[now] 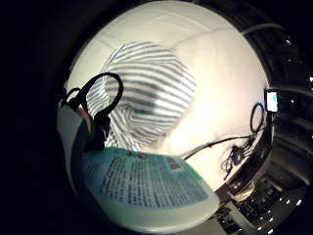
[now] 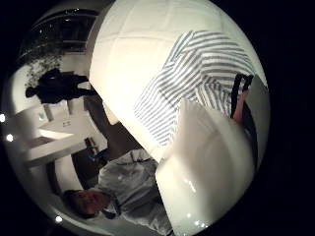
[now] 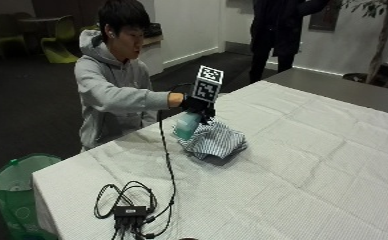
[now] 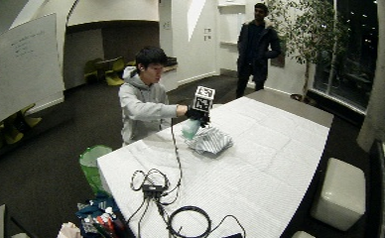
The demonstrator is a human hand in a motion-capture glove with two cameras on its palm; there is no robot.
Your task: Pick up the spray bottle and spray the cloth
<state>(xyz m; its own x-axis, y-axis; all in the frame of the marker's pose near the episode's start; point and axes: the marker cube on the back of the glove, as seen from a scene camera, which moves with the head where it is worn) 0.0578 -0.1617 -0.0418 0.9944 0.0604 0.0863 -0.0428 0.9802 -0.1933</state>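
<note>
On the white-clothed table, near the edge where the person sits: one striped cloth, crumpled in a heap. Just above and beside that cloth: one pale spray bottle, off the table, gripped by the gloved right hand with fingers curled round its upper part. Bottle's label faces the palm.

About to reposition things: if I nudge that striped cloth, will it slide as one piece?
Probably not. The striped cloth lies crumpled in soft folds, so it likely bunches and flops. It looks light, and may drag on the tablecloth rather than slide.
</note>
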